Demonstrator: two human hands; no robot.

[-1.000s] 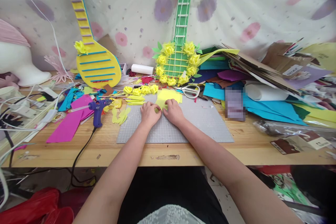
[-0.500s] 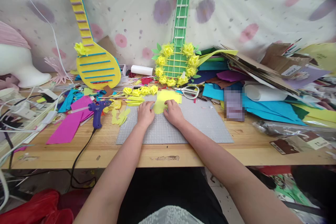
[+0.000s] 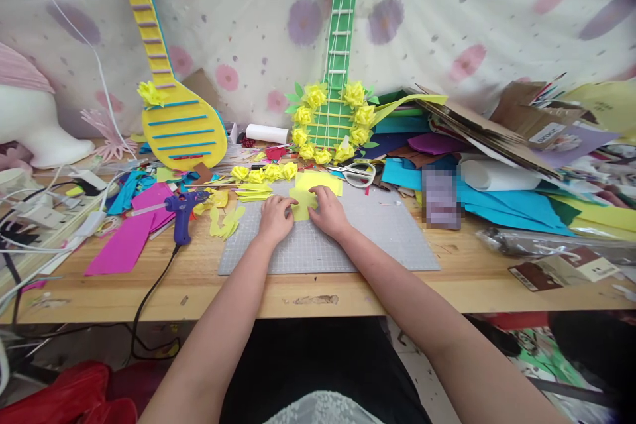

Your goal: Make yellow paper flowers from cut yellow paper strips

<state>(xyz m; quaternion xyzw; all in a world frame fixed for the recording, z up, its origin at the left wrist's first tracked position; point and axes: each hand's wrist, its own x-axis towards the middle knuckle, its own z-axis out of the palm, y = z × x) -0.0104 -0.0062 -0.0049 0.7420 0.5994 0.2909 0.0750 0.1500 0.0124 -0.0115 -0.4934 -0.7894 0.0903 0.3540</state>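
A small piece of yellow paper (image 3: 301, 211) lies between my two hands, low over the grey cutting mat (image 3: 382, 238). My left hand (image 3: 277, 217) has its thumb and fingers curled at the paper's left edge. At the right edge, my right hand (image 3: 328, 212) pinches the paper, fingers bent. Just behind it rests a larger yellow paper sheet (image 3: 325, 183). Several yellow paper flowers (image 3: 257, 175) sit in a row past the left hand, with folded yellow strips (image 3: 254, 193) nearer to it. Fingertip contact under the paper is hidden.
White-handled scissors (image 3: 360, 175) lie behind the mat. Left are a blue glue gun (image 3: 183, 218), its cord, and magenta sheets (image 3: 119, 245). A yellow paper lute (image 3: 186, 126) and a green one with flowers (image 3: 332, 106) lean at the back. Blue sheets (image 3: 501, 209) and cardboard crowd the right.
The small yellow paper has come slightly toward me and now looks flatter and more squared between my hands. My left fingers have curled in more; the right hand has barely moved.
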